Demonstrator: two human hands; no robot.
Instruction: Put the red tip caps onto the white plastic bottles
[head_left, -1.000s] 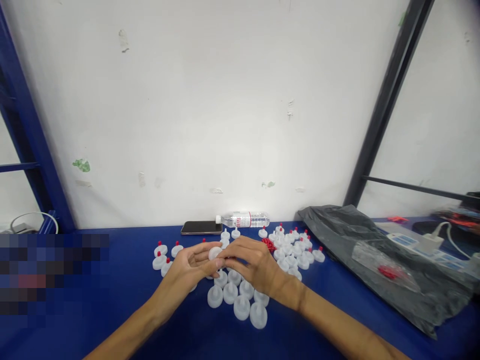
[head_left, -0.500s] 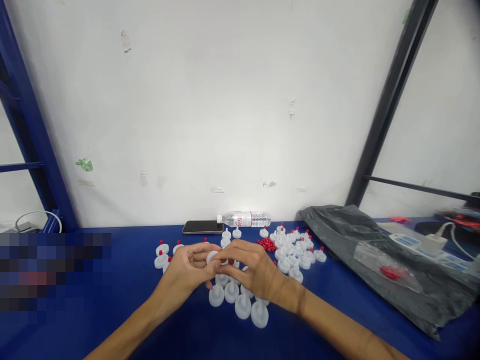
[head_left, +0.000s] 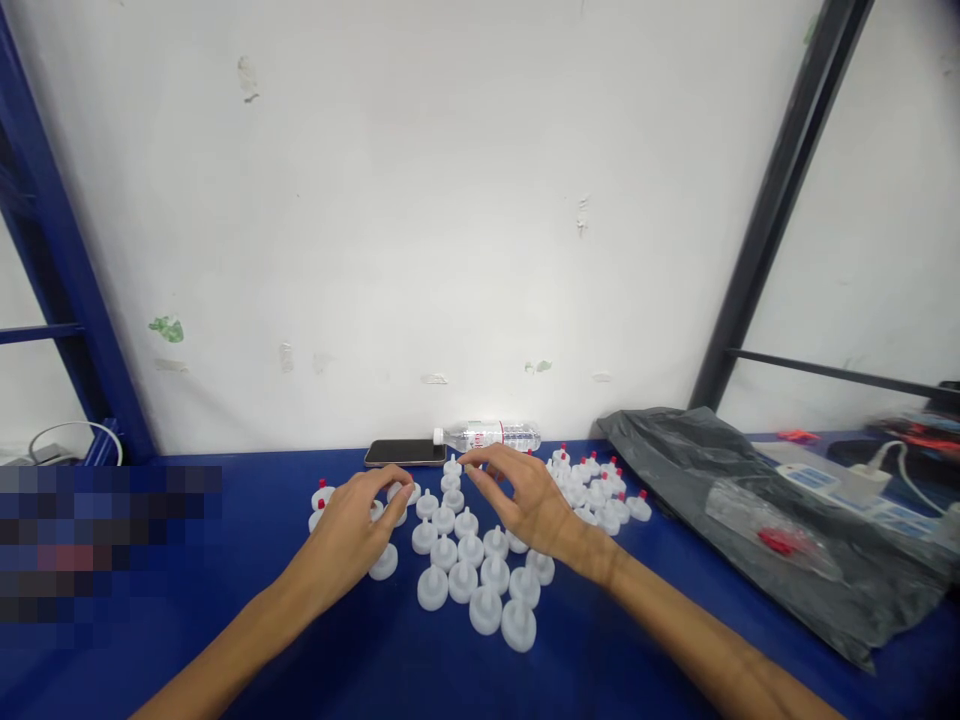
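Note:
My left hand (head_left: 349, 535) is low over the left group of white nozzle caps, its thumb and index finger pinched at the top of one nozzle cap (head_left: 413, 493). That cap is partly covered by the fingers. Farther right, my right hand (head_left: 529, 500) reaches to the back of the middle group, thumb and forefinger close together beside an upright nozzle cap (head_left: 451, 467). What lies between those fingertips is too small to make out. Several white nozzle caps without red tips (head_left: 470, 550) stand between and in front of my hands.
White caps with red tips (head_left: 604, 490) crowd the right side. A phone (head_left: 405, 453) and a clear bottle (head_left: 491, 437) lie along the wall. On the right, a grey plastic bag (head_left: 780, 570) carries a clear pouch (head_left: 772, 530) of red pieces, near a power strip (head_left: 814, 482).
My hands were together around a white cap and have moved apart. The left went left and down to the table; the right rose toward the back, uncovering the middle caps.

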